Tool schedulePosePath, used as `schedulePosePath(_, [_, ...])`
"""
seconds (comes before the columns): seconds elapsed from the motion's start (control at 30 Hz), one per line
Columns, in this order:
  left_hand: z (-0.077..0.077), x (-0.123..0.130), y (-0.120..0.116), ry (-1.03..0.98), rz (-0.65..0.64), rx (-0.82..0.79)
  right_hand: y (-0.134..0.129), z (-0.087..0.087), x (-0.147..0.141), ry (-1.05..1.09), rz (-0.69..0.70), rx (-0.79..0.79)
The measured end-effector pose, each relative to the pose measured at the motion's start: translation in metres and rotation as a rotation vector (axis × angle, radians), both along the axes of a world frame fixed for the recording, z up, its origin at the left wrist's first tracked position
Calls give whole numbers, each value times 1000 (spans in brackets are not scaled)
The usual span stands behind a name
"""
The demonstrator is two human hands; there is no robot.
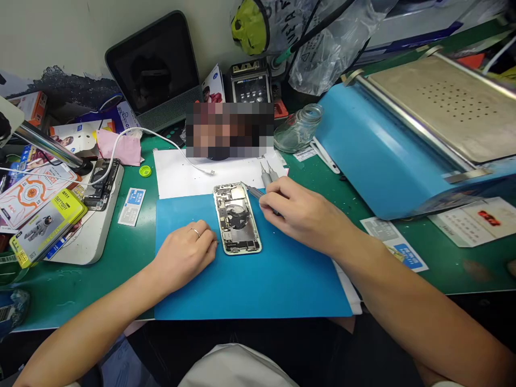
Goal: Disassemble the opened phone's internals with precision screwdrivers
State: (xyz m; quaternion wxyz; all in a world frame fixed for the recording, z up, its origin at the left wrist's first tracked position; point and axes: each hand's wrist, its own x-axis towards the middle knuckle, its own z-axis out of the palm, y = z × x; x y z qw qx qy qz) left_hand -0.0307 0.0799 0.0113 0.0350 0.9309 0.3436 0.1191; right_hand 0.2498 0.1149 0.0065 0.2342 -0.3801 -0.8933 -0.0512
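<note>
An opened phone (237, 219) with its inner parts showing lies on a blue mat (258, 290). My right hand (296, 212) pinches a thin grey tool (253, 191), whose tip is at the phone's top right corner. Just beyond that hand, more pointed grey tools (268, 174) lie on a white sheet (177, 172). Left of the phone, my left hand (187, 250) rests on the mat with its fingers curled and a ring on one of them. Whether those fingers hold anything small is hidden.
A blue machine with a metal plate (435, 102) stands at the right, near a glass jar (296, 129). A dark screen (155, 70) stands at the back left. Boxes, a white cable (149, 130) and another opened phone (100, 185) are at the left.
</note>
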Motion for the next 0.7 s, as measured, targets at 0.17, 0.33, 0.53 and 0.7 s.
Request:
schedulePosePath(0.17, [1, -2, 2, -70, 72, -7, -2, -5, -1, -109, -41, -100])
schedulePosePath(0.33, [0, -2, 3, -96, 84, -32, -6, -8, -6, -166, -83, -113])
schedulePosePath(0.53, [-2, -3, 5, -96, 55, -76, -9, -10, -15, -139, -175, -106])
schedulePosePath(0.7, [-2, -2, 5, -100, 58, -69, -7, -12, -17, -44, -240, -41])
